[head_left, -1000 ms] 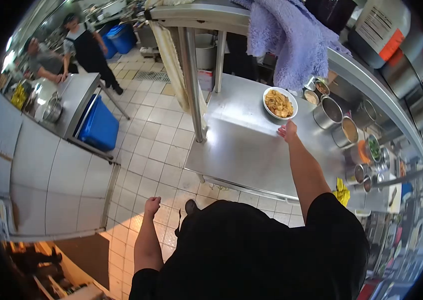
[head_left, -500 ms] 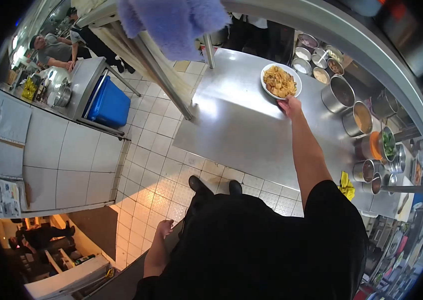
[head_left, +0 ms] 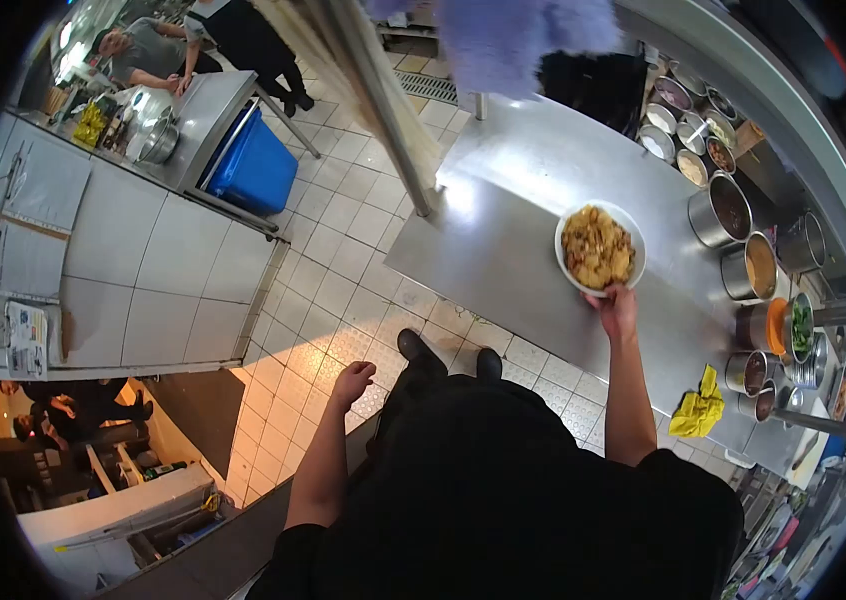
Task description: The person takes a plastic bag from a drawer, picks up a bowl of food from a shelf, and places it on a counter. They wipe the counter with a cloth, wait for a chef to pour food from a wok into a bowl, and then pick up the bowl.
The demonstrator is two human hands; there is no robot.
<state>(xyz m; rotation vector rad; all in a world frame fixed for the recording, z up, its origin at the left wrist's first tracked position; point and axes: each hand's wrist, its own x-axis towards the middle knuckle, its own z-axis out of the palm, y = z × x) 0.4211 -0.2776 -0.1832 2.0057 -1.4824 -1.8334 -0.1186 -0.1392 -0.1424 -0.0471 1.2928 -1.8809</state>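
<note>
My right hand point(head_left: 618, 308) grips the near rim of a white bowl point(head_left: 562, 262) over the steel table point(head_left: 483, 250). Brown and yellow cooked food point(head_left: 598, 247) fills the bowl. My left hand point(head_left: 353, 383) hangs over the tiled floor, its fingers curled in, and what they hold, if anything, is too small to make out. A yellow cloth point(head_left: 698, 405) lies at the table's near right edge.
Steel pots point(head_left: 720, 211) and small containers point(head_left: 658, 145) line the right side. A metal post point(head_left: 378, 110) and a purple fluffy cloth point(head_left: 528, 45) are at the top. A blue bin point(head_left: 255, 165) and people point(head_left: 148, 50) are at upper left.
The bowl has come nearer to me along with my right hand, off its earlier spot farther back. My left hand has risen and moved forward. The camera view has shifted.
</note>
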